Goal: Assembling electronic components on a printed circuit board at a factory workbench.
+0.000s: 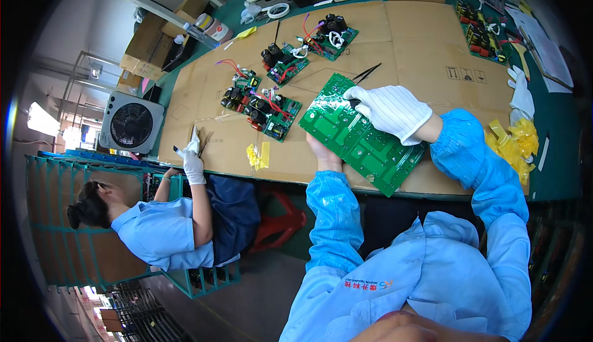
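A large green circuit board (364, 135) is tilted above the near edge of the cardboard-covered table. My bare left hand (323, 153) grips it from below at its left edge; most of those fingers are hidden behind the board. My right hand (392, 110), in a white striped glove, is closed over the board's upper part. Something small and dark shows at its fingertips, too hidden to name. Just beyond the board's far edge lie black tweezers (368, 73).
Several assembled circuit boards (272, 113) sit on the cardboard (426, 45), with another board group (480, 33) far right. Yellow crumpled material (516, 147) and a white glove (522, 98) lie at right. On the left, a co-worker (167, 225) sits near a fan (131, 121).
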`<state>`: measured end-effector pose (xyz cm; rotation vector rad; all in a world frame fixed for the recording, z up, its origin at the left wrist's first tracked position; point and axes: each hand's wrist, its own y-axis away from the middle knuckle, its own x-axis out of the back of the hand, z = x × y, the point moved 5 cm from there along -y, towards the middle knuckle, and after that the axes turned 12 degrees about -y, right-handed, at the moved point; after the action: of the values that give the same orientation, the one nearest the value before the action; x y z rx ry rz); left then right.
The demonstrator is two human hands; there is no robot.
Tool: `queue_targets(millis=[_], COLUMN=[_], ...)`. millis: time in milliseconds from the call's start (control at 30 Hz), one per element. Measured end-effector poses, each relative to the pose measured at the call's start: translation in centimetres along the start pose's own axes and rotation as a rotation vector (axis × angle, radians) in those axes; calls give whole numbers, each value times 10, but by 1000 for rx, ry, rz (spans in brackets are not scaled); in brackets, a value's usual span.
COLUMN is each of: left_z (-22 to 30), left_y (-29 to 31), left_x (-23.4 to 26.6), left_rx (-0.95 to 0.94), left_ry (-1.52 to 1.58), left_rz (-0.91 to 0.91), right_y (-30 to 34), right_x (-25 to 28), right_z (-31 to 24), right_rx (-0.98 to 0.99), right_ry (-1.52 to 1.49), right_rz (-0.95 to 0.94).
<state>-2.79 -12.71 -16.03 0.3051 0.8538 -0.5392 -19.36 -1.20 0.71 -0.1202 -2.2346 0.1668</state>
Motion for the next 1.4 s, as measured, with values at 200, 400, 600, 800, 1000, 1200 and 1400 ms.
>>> queue_targets(millis=[200, 400, 600, 800, 1000, 1200, 1400], left_z=[-4, -5, -4, -4, -3, -3, 0], left_y=[1, 1, -2, -2, -1, -2, 6], left_x=[1, -3, 0, -1, -7, -6, -8], left_rx=[16, 12, -17, -19, 3, 1, -1], left_ry=[3, 37, 17, 18, 16, 11, 9], left_rz=[65, 36, 69, 50, 56, 39, 49], right_y=[-2, -1, -3, -6, -7, 36, 170], right_x=[-1, 3, 0, 0, 5, 52, 104], right_z=[1, -5, -3, -1, -1, 1, 21], right_rx=[0, -6, 5, -62, -131, 4, -368], right_ry=[22, 27, -3, 0, -233, -368, -41], right_rz=[0, 17, 42, -1, 68, 275, 464])
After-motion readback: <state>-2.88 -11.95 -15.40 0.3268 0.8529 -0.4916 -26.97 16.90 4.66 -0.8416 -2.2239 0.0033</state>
